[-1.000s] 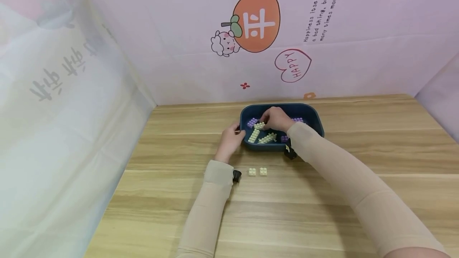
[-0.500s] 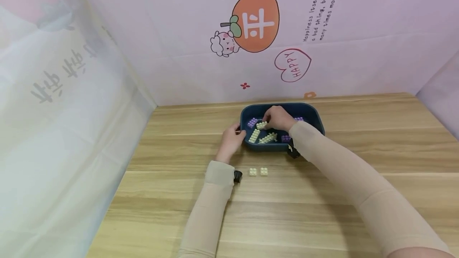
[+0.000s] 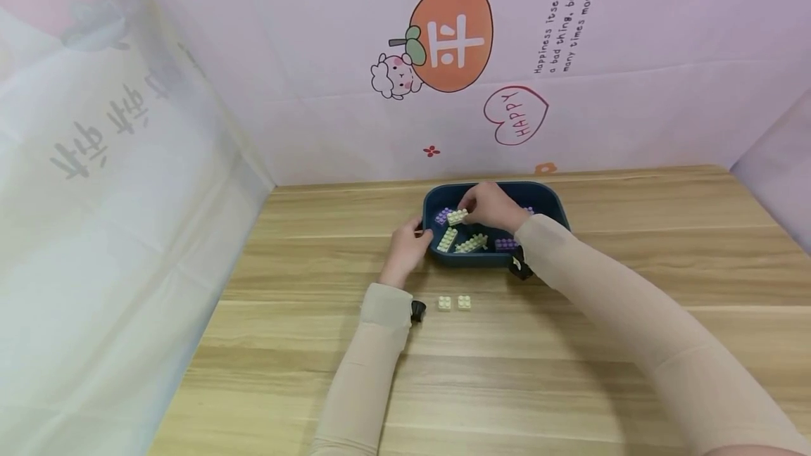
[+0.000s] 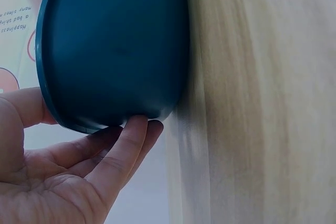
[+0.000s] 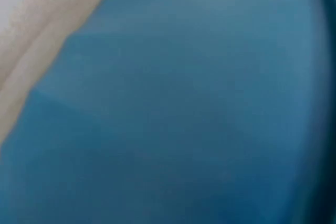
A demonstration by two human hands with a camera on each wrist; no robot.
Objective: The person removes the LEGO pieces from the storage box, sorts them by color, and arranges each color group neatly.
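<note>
Tray stands on the table, its long axis going sideways from the left hand, which grips the end wall, to past the right hand. I see one long brick inside it, just right of the left hand. Next, a pale brick is pinched in the right fingertips; it points sideways, toward the left hand's side, though the right hand is nearer. Two small bricks lie closer to the person than both hands.

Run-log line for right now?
left hand: holds blue bin | right hand: pinches cream brick | table: two small bricks
</note>
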